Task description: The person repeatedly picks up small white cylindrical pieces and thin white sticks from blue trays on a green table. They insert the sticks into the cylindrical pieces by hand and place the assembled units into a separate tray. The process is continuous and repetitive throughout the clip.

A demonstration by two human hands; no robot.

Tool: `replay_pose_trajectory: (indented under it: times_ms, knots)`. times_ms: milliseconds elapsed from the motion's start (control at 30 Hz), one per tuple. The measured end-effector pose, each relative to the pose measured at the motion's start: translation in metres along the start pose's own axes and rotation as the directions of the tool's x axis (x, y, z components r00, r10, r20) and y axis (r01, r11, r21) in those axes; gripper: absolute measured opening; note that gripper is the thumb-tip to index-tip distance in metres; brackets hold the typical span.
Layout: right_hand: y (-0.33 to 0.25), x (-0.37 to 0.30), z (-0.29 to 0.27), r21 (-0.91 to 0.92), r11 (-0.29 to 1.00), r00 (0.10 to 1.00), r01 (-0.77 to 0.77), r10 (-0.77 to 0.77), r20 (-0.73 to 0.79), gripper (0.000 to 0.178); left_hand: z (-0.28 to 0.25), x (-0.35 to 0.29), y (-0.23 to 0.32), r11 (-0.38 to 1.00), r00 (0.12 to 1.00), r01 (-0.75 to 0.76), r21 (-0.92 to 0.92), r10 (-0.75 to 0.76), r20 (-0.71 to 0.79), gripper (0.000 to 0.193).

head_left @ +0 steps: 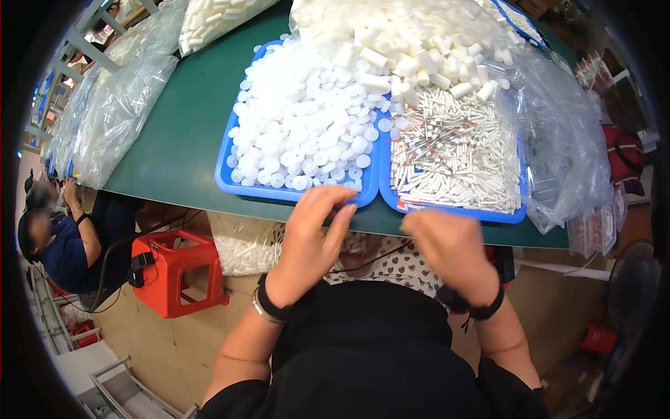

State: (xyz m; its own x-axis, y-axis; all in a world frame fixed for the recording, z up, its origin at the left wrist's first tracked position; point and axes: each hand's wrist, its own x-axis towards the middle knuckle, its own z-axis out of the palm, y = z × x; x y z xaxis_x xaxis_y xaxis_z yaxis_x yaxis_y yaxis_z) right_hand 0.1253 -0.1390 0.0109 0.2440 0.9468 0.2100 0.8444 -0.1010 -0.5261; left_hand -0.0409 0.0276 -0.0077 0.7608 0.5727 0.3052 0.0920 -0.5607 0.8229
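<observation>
Hovering at the green table's (174, 140) near edge, the left hand (310, 237) is spreading its fingers loosely over the white caps tray (227, 183) while the right hand (450, 248) is curling shut, contents unclear, beside the tube tray (453, 211)

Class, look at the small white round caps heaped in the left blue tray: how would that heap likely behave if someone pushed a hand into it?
The white round caps look like small plastic discs, so probably light and stiff. Piled loosely above the rim of the left blue tray, they would likely slide and spill over the edge. Their smooth look suggests they slip easily from fingers.
</observation>
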Motion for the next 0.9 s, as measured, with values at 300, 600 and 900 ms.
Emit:
replay_pose_trajectory:
  times_ms: [300,600,900]
  knots:
    - [0.058,0.013,-0.014,-0.443,0.863,0.946,-0.245,0.112,-0.305,0.010,0.032,0.046,-0.018,0.926,0.984,-0.141,0.349,0.169,-0.050,0.020]
    - [0.041,0.008,-0.033,-0.368,0.880,0.880,-0.301,0.109,-0.462,0.007,0.029,0.045,-0.023,0.999,0.986,-0.037,0.040,0.043,-0.159,0.017]
    - [0.038,0.013,-0.032,-0.343,0.930,0.846,-0.129,-0.078,-0.528,0.008,0.022,0.018,0.011,0.130,0.803,0.499,-0.857,-0.441,0.400,0.026]
